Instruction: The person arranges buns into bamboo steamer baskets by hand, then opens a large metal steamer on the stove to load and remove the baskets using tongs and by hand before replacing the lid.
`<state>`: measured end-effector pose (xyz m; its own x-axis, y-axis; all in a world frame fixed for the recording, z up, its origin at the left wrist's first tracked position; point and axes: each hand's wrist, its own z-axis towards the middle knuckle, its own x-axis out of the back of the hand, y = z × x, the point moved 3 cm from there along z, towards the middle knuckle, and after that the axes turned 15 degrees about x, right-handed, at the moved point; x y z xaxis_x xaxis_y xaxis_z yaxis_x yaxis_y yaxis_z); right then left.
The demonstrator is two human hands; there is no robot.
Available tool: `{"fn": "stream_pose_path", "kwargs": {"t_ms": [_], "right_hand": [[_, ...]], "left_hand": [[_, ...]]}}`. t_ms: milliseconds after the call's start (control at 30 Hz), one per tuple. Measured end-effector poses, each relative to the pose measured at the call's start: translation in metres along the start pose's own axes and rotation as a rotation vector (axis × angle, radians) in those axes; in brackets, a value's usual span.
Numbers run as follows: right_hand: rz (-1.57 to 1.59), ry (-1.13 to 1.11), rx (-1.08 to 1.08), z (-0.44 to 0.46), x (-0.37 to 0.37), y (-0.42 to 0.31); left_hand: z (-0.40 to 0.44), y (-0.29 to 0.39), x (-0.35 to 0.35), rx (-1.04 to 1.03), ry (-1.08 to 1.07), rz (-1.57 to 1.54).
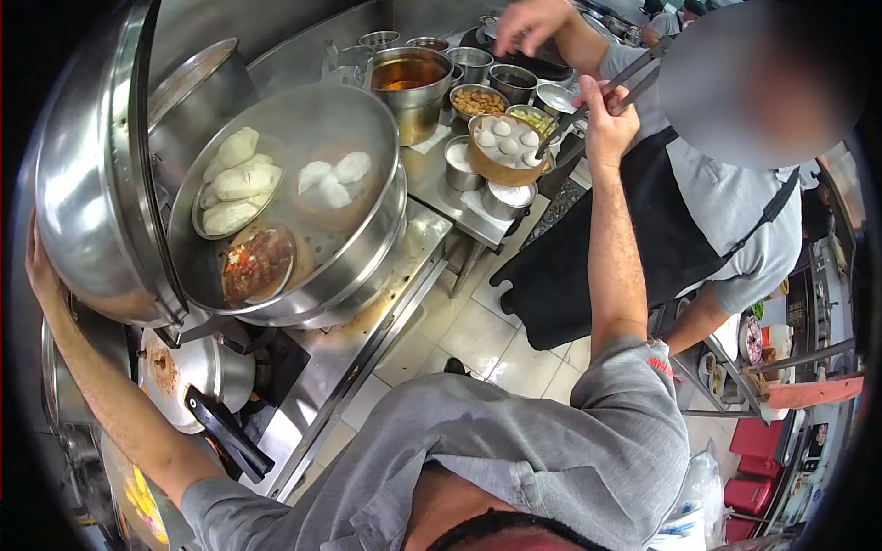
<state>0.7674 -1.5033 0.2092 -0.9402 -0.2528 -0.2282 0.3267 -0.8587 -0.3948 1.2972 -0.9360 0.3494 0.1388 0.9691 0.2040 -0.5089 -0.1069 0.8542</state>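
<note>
On the left, my left hand (41, 262) is against the outer side of a large domed steel lid (92, 174), which stands tilted up; its fingertips are partly hidden. My right hand (606, 119) is closed around long dark tongs (579, 112). Their tips grip the rim of a round bamboo steamer basket (508, 172) with several white dumplings in it, above small steel pots. Below the lid, the big steamer (340, 294) is open and steaming. Inside are a dish of white buns (241, 184), round white pieces (333, 179) and a plate of reddish-brown food (255, 266).
A co-worker in a black apron (606, 239) stands close on the right, one hand (533, 23) over the back counter. A steel pot of orange liquid (409, 87) stands behind the steamer. In front are a lidded pot (188, 376) and a black handle (230, 436).
</note>
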Motion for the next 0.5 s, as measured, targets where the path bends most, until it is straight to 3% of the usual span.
{"fn": "stream_pose_path", "kwargs": {"t_ms": [133,333,500], "right_hand": [[0.031,-0.025,-0.062,-0.008,0.004,0.037],[-0.043,-0.051,-0.106,-0.017,0.002,0.057],[-0.118,0.018,-0.135,-0.020,0.004,0.068]], "left_hand": [[-0.011,-0.001,0.000,0.213,0.000,-0.129],[-0.024,0.006,0.004,0.172,0.124,0.010],[-0.003,-0.010,0.026,0.120,0.084,0.143]]}}
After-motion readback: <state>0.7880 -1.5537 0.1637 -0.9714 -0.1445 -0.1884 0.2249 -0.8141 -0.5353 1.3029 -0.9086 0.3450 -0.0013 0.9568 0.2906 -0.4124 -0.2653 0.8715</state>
